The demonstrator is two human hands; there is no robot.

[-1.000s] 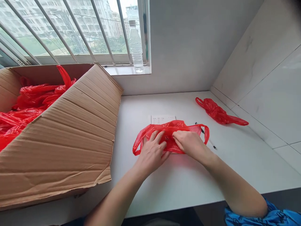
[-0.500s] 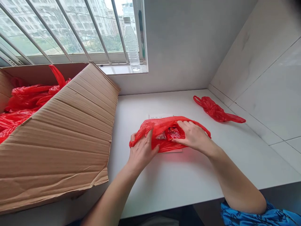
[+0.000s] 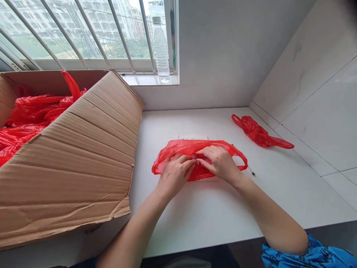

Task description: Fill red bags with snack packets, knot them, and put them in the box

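A red plastic carrier bag (image 3: 178,147) lies opened out in front of me, its mouth facing up and a loop handle at its right end. Both hands reach into the mouth. My left hand (image 3: 175,171) is closed, its fingertips at a small shiny red packet (image 3: 196,161) in the bag. From the other side my right hand (image 3: 219,162) pinches the same packet between thumb and fingers. Most of the packet is hidden by my fingers. Under the bag lies a white paper (image 3: 192,137) with faint print along its far edge.
A large cardboard box (image 3: 83,149) with red plastic bags (image 3: 41,108) inside stands on the left. A knotted red bag (image 3: 258,132) lies at the back right of the white table (image 3: 212,216). A thin stick with a dark tip (image 3: 253,174) shows beside the bag. A clear bottle (image 3: 161,52) stands on the windowsill.
My hands have moved from the bag's edges inward and come together over the red packet. The bag's right handle now hangs free as a loop. The view has shifted slightly.
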